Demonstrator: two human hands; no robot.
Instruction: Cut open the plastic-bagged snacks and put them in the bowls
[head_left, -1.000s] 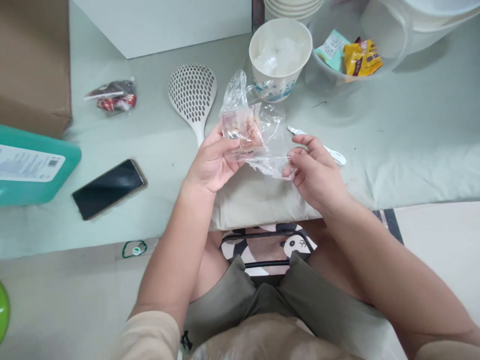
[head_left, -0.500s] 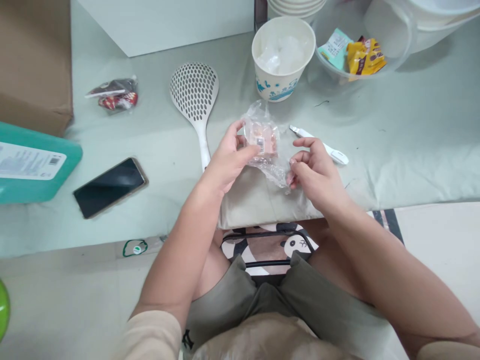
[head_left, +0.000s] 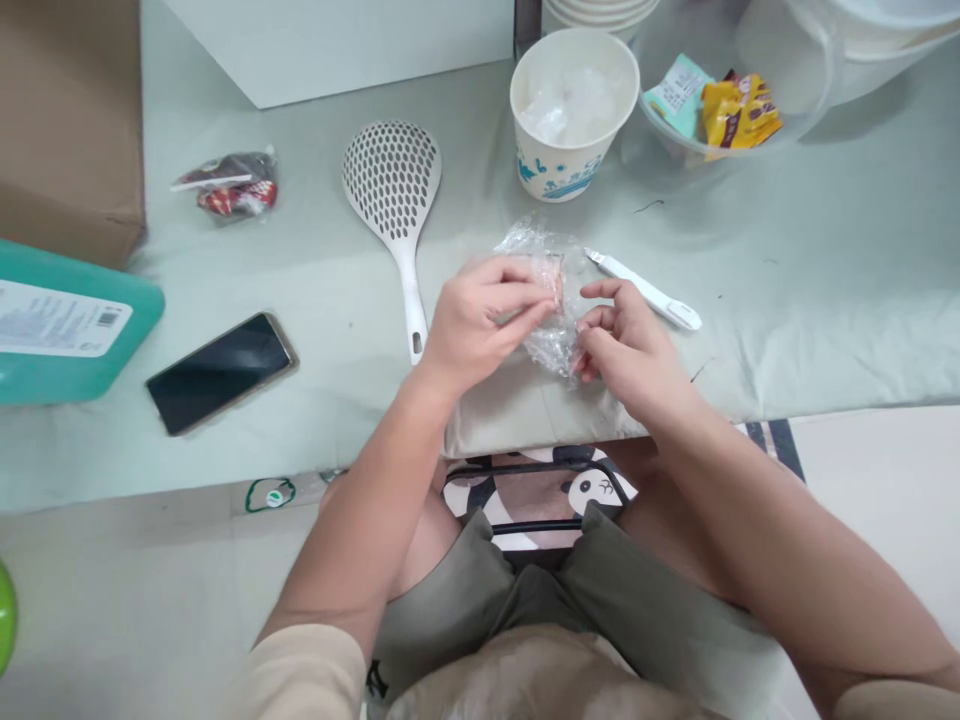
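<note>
partly under the left hand (head_left: 480, 315) pinching it is a reddish packet (head_left: 558, 284); right hand (head_left: 624, 348) pinches clear wrapping (head_left: 552, 346).

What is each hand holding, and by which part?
Right hand: crumpled clear plastic wrapper, by its lower right edge. Left hand: over the small orange-pink packet; exact hold hidden.

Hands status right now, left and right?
Left hand: closed, fingers on the pinkish packet.
Right hand: closed, pinching the edge of the clear plastic wrap.
</note>
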